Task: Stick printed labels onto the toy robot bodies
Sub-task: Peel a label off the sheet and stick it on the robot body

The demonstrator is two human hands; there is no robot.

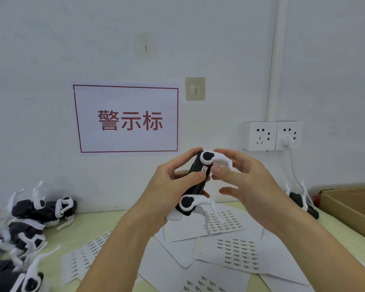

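Observation:
My left hand (169,182) grips a black toy robot body (195,186) with white legs, held up in front of the wall. Its thumb presses on the body beside a small white printed label (204,170) stuck near the upper leg joint. My right hand (240,178) is at the body's right side; its fingertip touches the label's edge and its other fingers are spread loosely. Several label sheets (236,251) lie on the table below.
A pile of black-and-white toy robots (30,220) lies at the left on the pale green table (76,232). Another robot (299,199) and a cardboard box (350,205) sit at the right. Wall sockets (272,135) with a plugged cable are behind.

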